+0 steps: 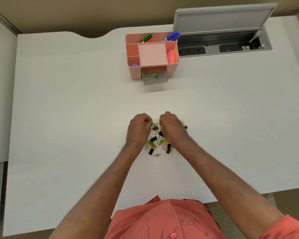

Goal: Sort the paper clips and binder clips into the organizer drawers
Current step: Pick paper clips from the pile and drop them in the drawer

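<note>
A white desk point(76, 118) fills the view, backed by a tan partition and set with a grey cable tray point(223, 40) whose lid is raised at the far right. Nearest the camera a coral shirt point(162, 221) is seen at the desk's near edge, and two bare forearms are stretched forward from it. Between and just beneath the hands a loose pile of clips point(158, 141) is spread on the desk: yellow and green paper clips mixed with black binder clips, with one green paper clip point(157, 155) lying apart at the near side and one binder clip point(184, 126) lying just right of the right hand. The left hand point(139, 130) is held at the pile's left edge with its fingers curled, and a small yellow clip point(151, 120) is pinched at its fingertips. The right hand point(173, 128) is held over the pile's right part with its fingers curled downward into the clips; whether anything is gripped by it cannot be told. Well beyond the hands, a pink organizer point(136, 73) is stood, its clear drawer point(154, 80) pulled open toward the person with several yellow and green paper clips inside. Markers point(173, 36) are stood in its rear compartments and sticky notes point(171, 55) in its right one.
</note>
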{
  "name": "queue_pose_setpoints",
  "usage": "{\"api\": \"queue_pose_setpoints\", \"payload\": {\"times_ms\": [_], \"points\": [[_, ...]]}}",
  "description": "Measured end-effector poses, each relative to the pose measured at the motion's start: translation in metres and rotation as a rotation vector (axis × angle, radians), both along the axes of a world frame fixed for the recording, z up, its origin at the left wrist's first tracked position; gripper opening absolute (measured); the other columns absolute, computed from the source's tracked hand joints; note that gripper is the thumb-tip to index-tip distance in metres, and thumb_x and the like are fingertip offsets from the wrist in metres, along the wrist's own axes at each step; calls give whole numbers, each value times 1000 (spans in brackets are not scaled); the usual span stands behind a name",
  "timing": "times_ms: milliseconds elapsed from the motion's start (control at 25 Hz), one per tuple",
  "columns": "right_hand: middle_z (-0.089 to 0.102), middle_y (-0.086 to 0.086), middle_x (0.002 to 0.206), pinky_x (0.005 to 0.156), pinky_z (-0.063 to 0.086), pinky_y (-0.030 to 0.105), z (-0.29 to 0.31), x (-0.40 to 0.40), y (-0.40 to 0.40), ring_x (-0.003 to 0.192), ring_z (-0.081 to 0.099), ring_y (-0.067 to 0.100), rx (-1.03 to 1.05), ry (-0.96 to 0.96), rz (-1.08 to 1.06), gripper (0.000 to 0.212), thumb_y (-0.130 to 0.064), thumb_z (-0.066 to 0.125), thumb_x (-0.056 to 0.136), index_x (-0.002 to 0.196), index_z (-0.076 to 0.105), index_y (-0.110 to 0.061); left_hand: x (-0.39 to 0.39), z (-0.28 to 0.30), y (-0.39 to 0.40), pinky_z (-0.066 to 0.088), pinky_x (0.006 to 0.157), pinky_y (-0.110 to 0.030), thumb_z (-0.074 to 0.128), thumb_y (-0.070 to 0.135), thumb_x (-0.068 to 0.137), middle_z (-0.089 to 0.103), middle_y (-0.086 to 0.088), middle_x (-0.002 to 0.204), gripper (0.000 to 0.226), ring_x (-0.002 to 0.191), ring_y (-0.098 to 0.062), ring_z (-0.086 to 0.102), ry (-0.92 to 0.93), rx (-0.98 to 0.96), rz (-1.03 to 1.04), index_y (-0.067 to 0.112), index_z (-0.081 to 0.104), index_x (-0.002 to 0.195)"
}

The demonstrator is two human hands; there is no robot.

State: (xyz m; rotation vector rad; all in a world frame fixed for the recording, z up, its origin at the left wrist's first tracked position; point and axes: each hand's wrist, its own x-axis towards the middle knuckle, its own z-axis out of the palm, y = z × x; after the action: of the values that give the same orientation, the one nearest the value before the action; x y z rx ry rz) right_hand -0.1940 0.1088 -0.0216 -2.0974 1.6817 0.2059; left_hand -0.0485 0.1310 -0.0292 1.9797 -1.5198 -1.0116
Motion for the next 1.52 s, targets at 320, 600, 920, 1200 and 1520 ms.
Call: {"api": "queue_pose_setpoints", "payload": {"times_ms": [320, 600, 920, 1200, 1520], "points": [[56, 7, 106, 72, 50, 37, 2, -3, -2, 93, 55, 25, 42, -58, 2, 31, 10, 47, 86, 107, 58, -10, -4, 58, -126, 53, 75, -25, 69, 13, 90, 73, 5, 94, 9, 83, -9, 65, -5, -302, 126, 19, 75, 93], [51, 3, 119, 72, 47, 30, 0, -15, 16, 103, 51, 21, 22, -73, -33, 27, -12, 55, 98, 125, 55, -15, -3, 49, -158, 43, 64, -29, 62, 29, 97, 76, 6, 105, 19, 87, -23, 70, -430, -282, -4, 29, 77, 108], [52, 5, 108, 73, 52, 37, 2, -3, 11, 98, 53, 24, 56, -17, 6, 33, 12, 51, 83, 105, 58, -11, 10, 29, -75, 51, 69, -29, 64, 27, 95, 55, 13, 134, 20, 84, -17, 66, -188, -285, 0, 28, 63, 115], [54, 6, 106, 72, 50, 42, 1, -3, 10, 93, 50, 25, 17, -72, -22, 36, 12, 48, 84, 112, 56, -10, 20, -3, 40, 56, 86, -40, 63, 14, 96, 53, 7, 129, 24, 110, -16, 60, -20, -178, 5, 22, 62, 119], [54, 3, 117, 80, 52, 40, -5, -6, 23, 106, 51, 22, 8, -165, -41, 32, -11, 63, 94, 126, 59, -15, 15, -11, 64, 51, 85, -36, 76, 27, 88, 54, 3, 119, 38, 112, -18, 49, -209, 140, -299, 19, 60, 121]]}}
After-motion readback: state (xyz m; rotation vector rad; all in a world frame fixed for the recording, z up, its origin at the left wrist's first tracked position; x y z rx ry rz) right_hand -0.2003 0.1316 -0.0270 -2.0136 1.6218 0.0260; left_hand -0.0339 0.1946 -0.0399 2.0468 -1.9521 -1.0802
